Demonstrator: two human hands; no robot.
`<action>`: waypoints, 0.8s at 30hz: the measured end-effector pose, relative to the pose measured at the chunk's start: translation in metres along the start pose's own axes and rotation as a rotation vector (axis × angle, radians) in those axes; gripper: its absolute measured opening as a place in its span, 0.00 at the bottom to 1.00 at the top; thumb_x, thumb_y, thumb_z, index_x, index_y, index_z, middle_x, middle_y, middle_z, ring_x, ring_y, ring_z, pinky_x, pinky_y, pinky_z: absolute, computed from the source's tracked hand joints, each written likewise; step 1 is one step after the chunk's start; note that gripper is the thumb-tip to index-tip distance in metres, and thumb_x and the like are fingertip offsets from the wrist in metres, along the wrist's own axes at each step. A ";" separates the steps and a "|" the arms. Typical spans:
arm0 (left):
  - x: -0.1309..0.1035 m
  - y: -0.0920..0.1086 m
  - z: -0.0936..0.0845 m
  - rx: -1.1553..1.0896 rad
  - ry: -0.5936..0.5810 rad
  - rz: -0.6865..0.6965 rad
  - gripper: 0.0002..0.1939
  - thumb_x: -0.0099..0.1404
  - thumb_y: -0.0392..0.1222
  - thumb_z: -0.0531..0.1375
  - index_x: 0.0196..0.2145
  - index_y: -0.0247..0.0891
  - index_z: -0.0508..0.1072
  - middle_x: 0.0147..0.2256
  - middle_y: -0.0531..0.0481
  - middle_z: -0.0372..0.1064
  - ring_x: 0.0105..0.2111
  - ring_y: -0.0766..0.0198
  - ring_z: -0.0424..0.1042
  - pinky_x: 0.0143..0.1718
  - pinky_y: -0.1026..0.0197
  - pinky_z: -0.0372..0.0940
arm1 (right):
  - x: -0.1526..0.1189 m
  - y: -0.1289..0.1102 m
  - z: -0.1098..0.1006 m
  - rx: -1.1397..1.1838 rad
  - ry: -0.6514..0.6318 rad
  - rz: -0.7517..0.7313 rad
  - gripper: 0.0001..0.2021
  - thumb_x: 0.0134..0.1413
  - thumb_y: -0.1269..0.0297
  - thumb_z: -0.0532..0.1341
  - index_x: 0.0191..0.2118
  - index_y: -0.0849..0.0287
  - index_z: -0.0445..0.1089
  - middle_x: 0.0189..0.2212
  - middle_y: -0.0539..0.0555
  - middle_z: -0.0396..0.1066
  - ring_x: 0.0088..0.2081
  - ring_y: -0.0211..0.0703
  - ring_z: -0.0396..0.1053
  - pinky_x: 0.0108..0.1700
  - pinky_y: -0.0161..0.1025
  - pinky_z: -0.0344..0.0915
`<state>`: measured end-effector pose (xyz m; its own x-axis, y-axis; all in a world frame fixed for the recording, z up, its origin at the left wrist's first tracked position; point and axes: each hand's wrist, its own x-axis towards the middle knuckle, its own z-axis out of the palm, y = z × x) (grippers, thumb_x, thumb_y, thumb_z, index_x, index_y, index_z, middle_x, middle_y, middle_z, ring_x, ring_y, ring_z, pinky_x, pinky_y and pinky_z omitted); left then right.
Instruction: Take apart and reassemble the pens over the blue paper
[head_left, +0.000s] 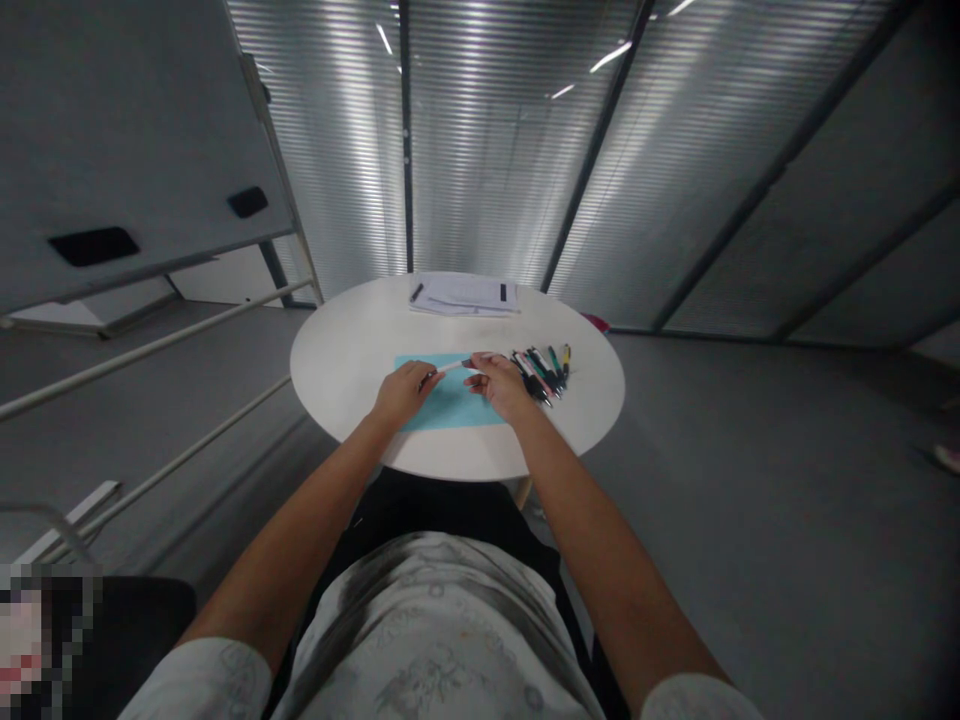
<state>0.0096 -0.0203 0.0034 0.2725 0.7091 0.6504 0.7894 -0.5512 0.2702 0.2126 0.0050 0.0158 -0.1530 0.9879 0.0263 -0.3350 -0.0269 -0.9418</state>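
Between my two hands runs a slim white pen (pixel 450 367), lying nearly level above a light blue sheet (pixel 457 408). My left hand (pixel 406 390) pinches its left end, where a dark tip shows at the fingers. At the dark right end, my right hand (pixel 498 382) closes thumb and forefinger on the pen, its other fingers curled. Just right of that hand, several pens and markers (pixel 544 372) with black, white, green, pink and yellow parts lie in a loose group on the white round table (pixel 337 345).
A stack of papers (pixel 465 295) with dark items on it lies at the table's far edge. To the left stands a wheeled board (pixel 135 130) with a white tube frame (pixel 150 345). A black chair (pixel 142 640) is at lower left. Blinds (pixel 480 150) cover the glass wall ahead.
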 end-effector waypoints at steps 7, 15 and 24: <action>0.000 -0.002 0.002 0.017 0.003 0.001 0.16 0.70 0.52 0.52 0.40 0.39 0.73 0.36 0.47 0.74 0.37 0.62 0.71 0.39 0.61 0.64 | 0.000 0.000 0.001 -0.045 0.007 0.004 0.16 0.45 0.55 0.71 0.33 0.58 0.67 0.29 0.49 0.75 0.21 0.35 0.72 0.19 0.30 0.67; -0.003 -0.006 0.005 0.050 0.005 0.045 0.16 0.70 0.51 0.52 0.39 0.39 0.74 0.32 0.47 0.73 0.33 0.64 0.70 0.36 0.62 0.63 | -0.003 -0.001 -0.001 -0.038 -0.084 0.015 0.20 0.40 0.53 0.72 0.31 0.57 0.64 0.26 0.47 0.73 0.23 0.36 0.73 0.22 0.30 0.67; -0.001 -0.001 0.003 0.028 -0.008 0.007 0.16 0.70 0.51 0.52 0.39 0.39 0.74 0.33 0.47 0.73 0.34 0.63 0.71 0.36 0.62 0.63 | -0.004 -0.006 0.000 0.044 -0.070 -0.001 0.17 0.50 0.47 0.63 0.34 0.57 0.68 0.27 0.49 0.73 0.22 0.36 0.71 0.21 0.32 0.65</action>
<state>0.0106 -0.0191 0.0001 0.2826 0.7088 0.6464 0.8023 -0.5440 0.2458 0.2154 0.0017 0.0208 -0.2172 0.9747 0.0522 -0.3757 -0.0341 -0.9261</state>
